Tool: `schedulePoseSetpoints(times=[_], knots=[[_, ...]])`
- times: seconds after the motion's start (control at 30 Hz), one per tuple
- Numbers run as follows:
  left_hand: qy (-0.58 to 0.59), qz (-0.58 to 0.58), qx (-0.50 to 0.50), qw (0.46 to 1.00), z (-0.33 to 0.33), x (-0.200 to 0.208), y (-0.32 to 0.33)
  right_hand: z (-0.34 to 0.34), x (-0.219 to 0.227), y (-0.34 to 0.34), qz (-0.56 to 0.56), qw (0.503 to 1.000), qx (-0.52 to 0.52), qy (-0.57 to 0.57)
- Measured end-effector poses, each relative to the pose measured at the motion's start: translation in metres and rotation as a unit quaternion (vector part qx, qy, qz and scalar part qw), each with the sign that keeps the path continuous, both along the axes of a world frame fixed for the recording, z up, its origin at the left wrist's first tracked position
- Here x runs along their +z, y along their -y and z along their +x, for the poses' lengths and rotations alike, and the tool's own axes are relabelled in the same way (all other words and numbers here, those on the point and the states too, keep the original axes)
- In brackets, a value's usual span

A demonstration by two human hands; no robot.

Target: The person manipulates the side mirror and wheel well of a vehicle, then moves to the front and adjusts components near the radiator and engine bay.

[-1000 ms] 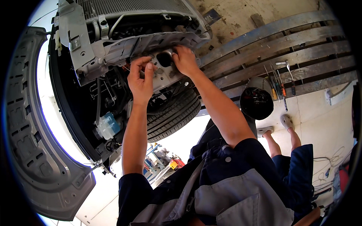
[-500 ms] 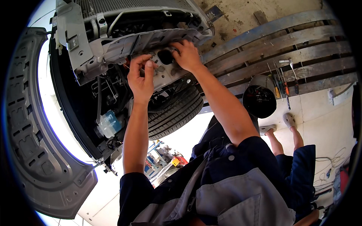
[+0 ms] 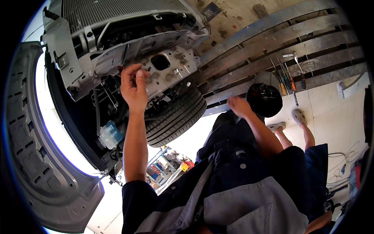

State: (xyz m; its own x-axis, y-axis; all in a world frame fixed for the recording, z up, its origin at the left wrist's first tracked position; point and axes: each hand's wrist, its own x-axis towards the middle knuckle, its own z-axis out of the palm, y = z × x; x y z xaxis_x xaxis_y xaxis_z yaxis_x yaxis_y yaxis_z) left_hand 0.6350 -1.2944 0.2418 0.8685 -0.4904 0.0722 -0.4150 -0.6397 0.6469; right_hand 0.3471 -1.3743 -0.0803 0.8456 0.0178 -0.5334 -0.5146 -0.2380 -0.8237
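Note:
My left hand point(image 3: 134, 89) is raised at the front of the opened car, its fingers curled toward the thumb. Whatever sits in that pinch, if anything, is too small to make out. Just beyond it is a bare metal mounting plate point(image 3: 171, 72) with a dark, roughly square hole and several patches of grey residue. Away from the plate, my right hand point(image 3: 239, 107) hovers beside a round bucket point(image 3: 269, 79) with small, dark contents. Motion blurs its fingers, so its grip does not show.
A slatted metal bench point(image 3: 241, 70) runs along the right, with several screwdrivers point(image 3: 286, 82) and a ratchet point(image 3: 298, 66) on it. Below the plate is a tyre point(image 3: 177, 119). The raised hood point(image 3: 35, 156) fills the left. A person's feet point(image 3: 288, 121) stand near the bucket.
My right hand has left the plate's square hole and swung down and right to the bucket. My left hand has drawn slightly down and left, still curled. The view has shifted a little.

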Motion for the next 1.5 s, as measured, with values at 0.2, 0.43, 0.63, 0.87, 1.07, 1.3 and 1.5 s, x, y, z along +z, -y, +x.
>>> schedulePoseSetpoints(times=[0.2,0.43,0.63,0.87,1.07,1.3,1.5], knots=[[-0.001,-0.037,-0.010,0.999,0.002,-0.005,-0.006,-0.180,-0.007,-0.001,-0.064,0.982,0.154,-0.083],[0.019,-0.003,-0.006,1.000,-0.002,-0.002,-0.005,-0.184,-0.048,-0.007,-0.033,0.905,0.083,-0.416],[0.056,0.040,-0.038,0.997,0.003,-0.003,-0.004,-0.197,-0.085,-0.029,-0.008,0.880,0.089,-0.467],[0.042,0.055,-0.066,0.995,0.004,-0.005,-0.002,-0.190,-0.100,-0.037,-0.031,0.881,0.118,-0.456],[0.039,0.061,-0.074,0.995,0.005,-0.005,-0.003,-0.190,-0.110,-0.047,-0.040,0.884,0.153,-0.440],[0.020,0.041,-0.044,0.998,0.004,-0.002,-0.004,-0.198,-0.115,-0.050,-0.049,0.900,0.125,-0.414],[0.002,0.018,-0.012,1.000,-0.002,0.000,-0.004,-0.205,-0.106,-0.039,-0.035,0.907,0.069,-0.413]])
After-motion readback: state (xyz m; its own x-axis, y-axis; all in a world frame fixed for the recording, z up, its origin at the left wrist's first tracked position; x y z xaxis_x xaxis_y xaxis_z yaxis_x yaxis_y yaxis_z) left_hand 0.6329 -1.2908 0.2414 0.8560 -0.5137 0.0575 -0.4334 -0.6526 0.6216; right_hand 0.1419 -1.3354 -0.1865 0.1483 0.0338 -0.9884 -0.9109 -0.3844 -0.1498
